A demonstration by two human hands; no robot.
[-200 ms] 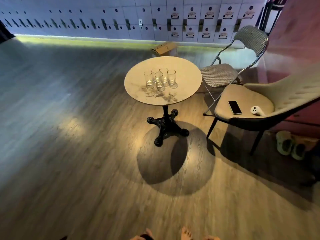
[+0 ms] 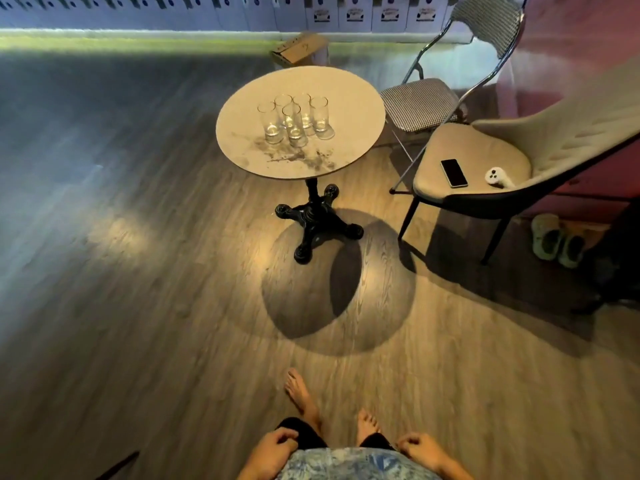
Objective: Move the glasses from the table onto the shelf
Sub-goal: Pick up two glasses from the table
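Several clear empty glasses [image 2: 294,119] stand clustered upright on a small round table [image 2: 346,91] with a black pedestal foot, in the upper middle of the head view. My left hand [image 2: 273,452] and my right hand [image 2: 420,448] hang at the bottom edge beside my body, far from the table. Both have the fingers curled in and hold nothing. My bare feet stand on the wooden floor between my hands and the table. No shelf is in view.
A folding chair [image 2: 422,102] stands right of the table. A padded chair [image 2: 474,150] holds a phone [image 2: 453,173] and a white controller [image 2: 497,176]. Slippers [image 2: 557,240] lie under it. A cardboard box [image 2: 299,48] sits behind the table by the wall.
The view has tilted down and drawn nearer to the table. My hands, legs and feet have come into sight at the bottom. The glasses have not moved.
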